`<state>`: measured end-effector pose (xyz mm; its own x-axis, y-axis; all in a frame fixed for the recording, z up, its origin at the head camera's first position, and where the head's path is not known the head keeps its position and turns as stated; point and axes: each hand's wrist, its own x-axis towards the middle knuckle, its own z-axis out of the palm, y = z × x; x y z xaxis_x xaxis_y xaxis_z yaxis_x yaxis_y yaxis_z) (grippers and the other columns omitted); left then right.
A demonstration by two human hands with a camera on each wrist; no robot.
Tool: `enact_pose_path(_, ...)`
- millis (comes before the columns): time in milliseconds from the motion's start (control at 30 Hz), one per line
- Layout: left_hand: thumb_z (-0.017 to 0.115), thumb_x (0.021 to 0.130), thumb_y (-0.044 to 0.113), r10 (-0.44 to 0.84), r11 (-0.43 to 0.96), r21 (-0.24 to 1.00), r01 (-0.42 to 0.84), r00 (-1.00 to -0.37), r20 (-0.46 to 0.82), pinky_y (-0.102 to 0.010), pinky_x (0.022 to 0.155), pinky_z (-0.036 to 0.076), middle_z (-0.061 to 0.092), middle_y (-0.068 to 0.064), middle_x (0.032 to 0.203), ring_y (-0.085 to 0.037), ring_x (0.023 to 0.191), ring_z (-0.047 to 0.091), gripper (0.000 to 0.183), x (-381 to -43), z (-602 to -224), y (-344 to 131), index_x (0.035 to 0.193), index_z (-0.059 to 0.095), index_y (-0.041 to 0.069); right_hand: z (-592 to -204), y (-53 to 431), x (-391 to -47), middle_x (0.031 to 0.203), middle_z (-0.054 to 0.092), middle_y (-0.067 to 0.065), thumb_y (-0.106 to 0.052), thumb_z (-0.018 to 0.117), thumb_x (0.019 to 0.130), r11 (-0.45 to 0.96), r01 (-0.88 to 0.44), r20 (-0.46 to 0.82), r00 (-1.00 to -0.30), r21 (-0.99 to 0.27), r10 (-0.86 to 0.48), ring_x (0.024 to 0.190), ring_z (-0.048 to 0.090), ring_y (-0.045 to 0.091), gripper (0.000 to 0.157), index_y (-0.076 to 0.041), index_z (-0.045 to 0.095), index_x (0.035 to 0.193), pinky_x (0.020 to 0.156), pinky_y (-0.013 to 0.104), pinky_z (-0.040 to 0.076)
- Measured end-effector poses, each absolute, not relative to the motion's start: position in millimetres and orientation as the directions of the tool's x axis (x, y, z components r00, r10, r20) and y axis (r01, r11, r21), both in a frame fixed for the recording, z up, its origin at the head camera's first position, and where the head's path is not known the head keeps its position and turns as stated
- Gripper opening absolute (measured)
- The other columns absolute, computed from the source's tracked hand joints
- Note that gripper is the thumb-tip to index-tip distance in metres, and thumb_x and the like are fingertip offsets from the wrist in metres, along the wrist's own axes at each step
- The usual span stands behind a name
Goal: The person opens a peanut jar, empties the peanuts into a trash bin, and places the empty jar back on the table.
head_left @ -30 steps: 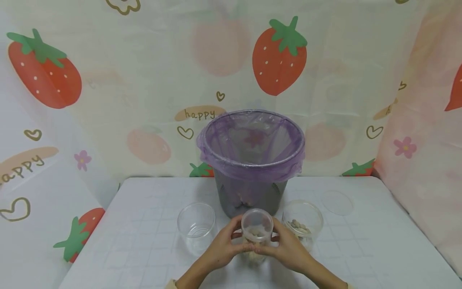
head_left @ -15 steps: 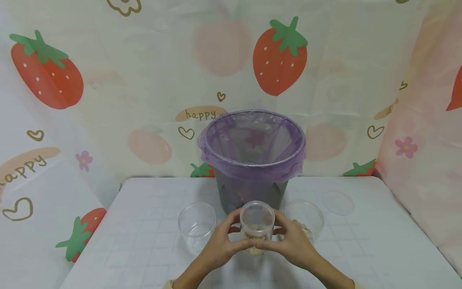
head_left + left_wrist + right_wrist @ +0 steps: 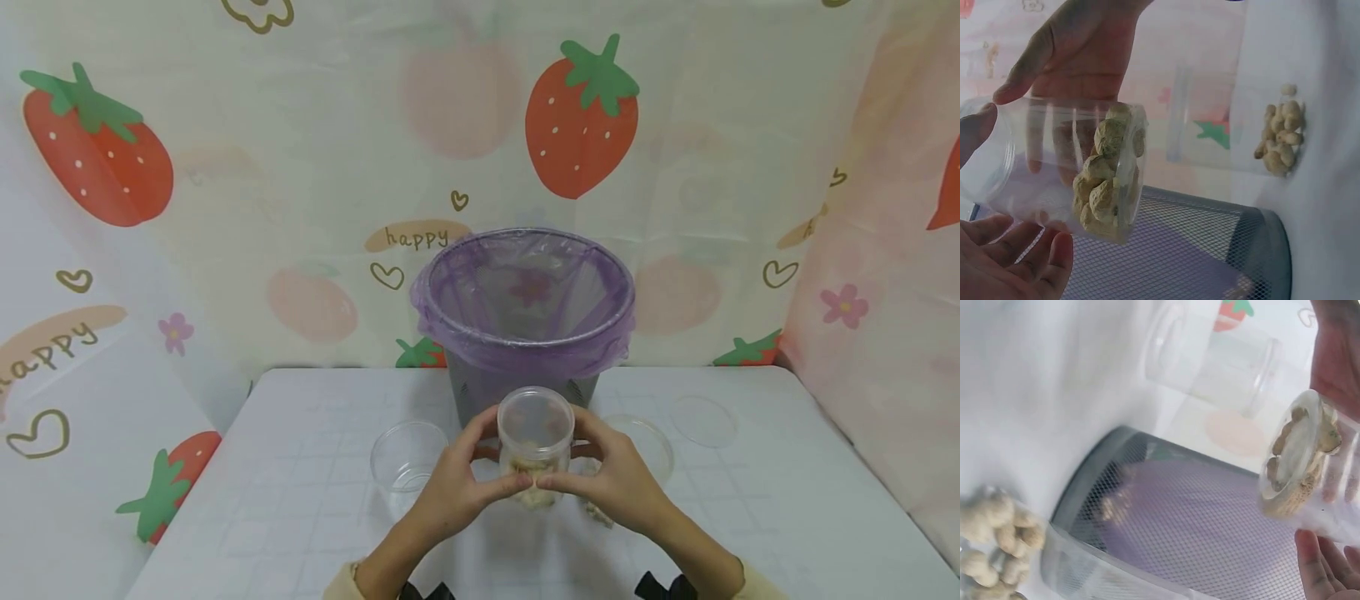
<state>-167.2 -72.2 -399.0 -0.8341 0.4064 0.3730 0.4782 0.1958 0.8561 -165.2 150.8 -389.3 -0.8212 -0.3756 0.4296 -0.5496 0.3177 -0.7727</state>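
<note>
In the head view a transparent plastic jar [image 3: 536, 425] stands nearly upright between both hands, held off the table. My left hand [image 3: 453, 492] grips it from the left and my right hand [image 3: 618, 479] from the right. The two thumbs meet near each other on its front, and the fingers curl round its sides. Beige, rough-shelled nuts [image 3: 1100, 187] fill its lower part; their kind is uncertain. Whether a lid covers the top, I cannot tell.
A purple-lined mesh bin [image 3: 525, 358] stands behind the jar. To its left is a transparent jar [image 3: 408, 458]; to its right, another jar [image 3: 660, 450] holds what look like unshelled peanuts [image 3: 1282, 134]. A thin transparent disc [image 3: 703, 421] lies at the back right.
Both hands have raised the jar and carried it slightly away from me, up toward the bin. Dark wrist mounts have come into the head view's lower edge.
</note>
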Motion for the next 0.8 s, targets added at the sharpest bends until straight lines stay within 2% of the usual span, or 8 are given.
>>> enact_pose_path(133,0.078,0.083,0.021,0.389,0.210,0.840,0.499,-0.831,0.397,-0.033,0.094,0.053,0.056,-0.007,0.138,-0.024,0.119,0.056,0.072,-167.6,-391.9,-72.1,0.145,0.042,0.013,-380.8,152.2,-168.7,0.123,0.065,0.009,-0.016,0.084,0.075,0.331,-0.576,0.451,-0.806,-0.748,-0.384,0.105,0.061,0.008,0.071,-0.006,0.049,0.137,0.087,0.030,0.057)
enact_pose_path(367,0.077,0.084,0.020,0.372,0.199,0.816,0.542,-0.812,0.449,-0.036,0.097,0.052,0.055,-0.007,0.138,-0.025,0.123,0.054,0.068,-167.9,-385.0,-69.7,0.143,0.043,0.010,-365.3,156.3,-172.8,0.126,0.063,0.011,-0.014,0.083,0.075,0.326,-0.605,0.459,-0.780,-0.726,-0.425,0.109,0.063,0.021,0.072,-0.005,0.048,0.137,0.088,0.032,0.056)
enact_pose_path(700,0.078,0.083,0.021,0.393,0.144,0.828,0.542,-0.799,0.455,-0.036,0.102,0.050,0.054,-0.006,0.140,-0.022,0.124,0.056,0.073,-168.3,-386.0,-68.5,0.144,0.038,0.013,-364.2,156.1,-173.1,0.126,0.063,0.011,-0.013,0.082,0.076,0.322,-0.592,0.440,-0.785,-0.739,-0.436,0.110,0.061,0.010,0.071,-0.004,0.048,0.137,0.088,0.031,0.056)
enact_pose_path(800,0.078,0.083,0.021,0.399,0.125,0.832,0.541,-0.795,0.457,-0.034,0.103,0.049,0.054,-0.008,0.140,-0.023,0.123,0.057,0.075,-168.7,-387.0,-68.2,0.144,0.035,0.012,-364.5,155.3,-173.3,0.127,0.063,0.011,-0.014,0.082,0.077,0.325,-0.592,0.436,-0.785,-0.737,-0.441,0.111,0.062,0.012,0.070,-0.005,0.048,0.137,0.088,0.031,0.057)
